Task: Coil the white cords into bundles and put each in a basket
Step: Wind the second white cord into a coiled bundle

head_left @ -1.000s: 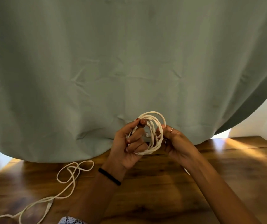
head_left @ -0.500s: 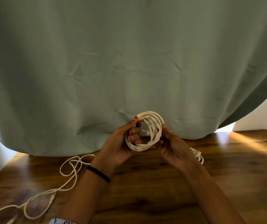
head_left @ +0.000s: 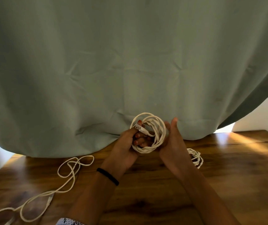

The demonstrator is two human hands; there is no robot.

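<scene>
Coil [head_left: 147, 132] held up between both hands over the wooden surface [head_left: 227, 184].
Left hand [head_left: 126, 148] grips the coil, fingers through its loops; right hand [head_left: 172, 143] is open, palm against its side. Loose cord [head_left: 68, 176] lies left; a second bundle [head_left: 195, 158] lies right.

I saw a white braided cord wound into a round coil [head_left: 147, 132], held upright above the tabletop, its plug end poking across the ring. A second white cord bundle [head_left: 195, 157], tightly wrapped, lay on the wood just right of it. A third white cord [head_left: 65, 176] sprawled loose in open loops at left.
</scene>
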